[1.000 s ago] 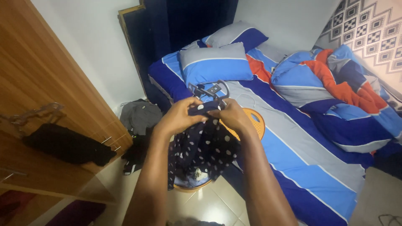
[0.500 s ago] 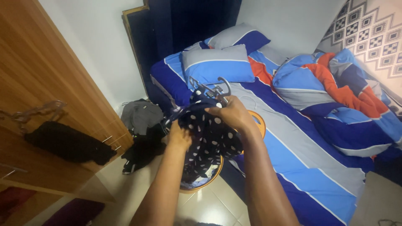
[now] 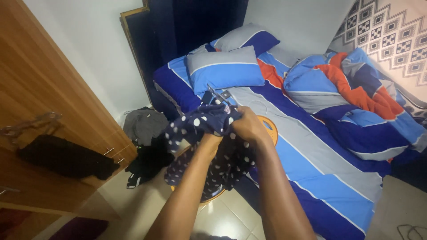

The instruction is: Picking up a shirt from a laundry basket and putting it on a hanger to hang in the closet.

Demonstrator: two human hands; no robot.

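While the right hand (image 3: 248, 126) grips the polka-dot garment (image 3: 209, 146) at its dark hanger (image 3: 216, 95), the left hand (image 3: 212, 137) is buried in the fabric, its grip hidden, above the bed's (image 3: 311, 146) near edge.

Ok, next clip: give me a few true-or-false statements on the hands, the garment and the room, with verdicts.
1. The right hand grips a navy garment with white dots. True.
2. The left hand is in plain sight on top of the cloth. False: the forearm runs into the garment and the hand is hidden under it.
3. A dark hanger pokes out above the garment. True.
4. The bed has a plain white cover. False: it is striped blue, grey and navy.
5. A black garment hangs on the wooden wardrobe at the left. True.
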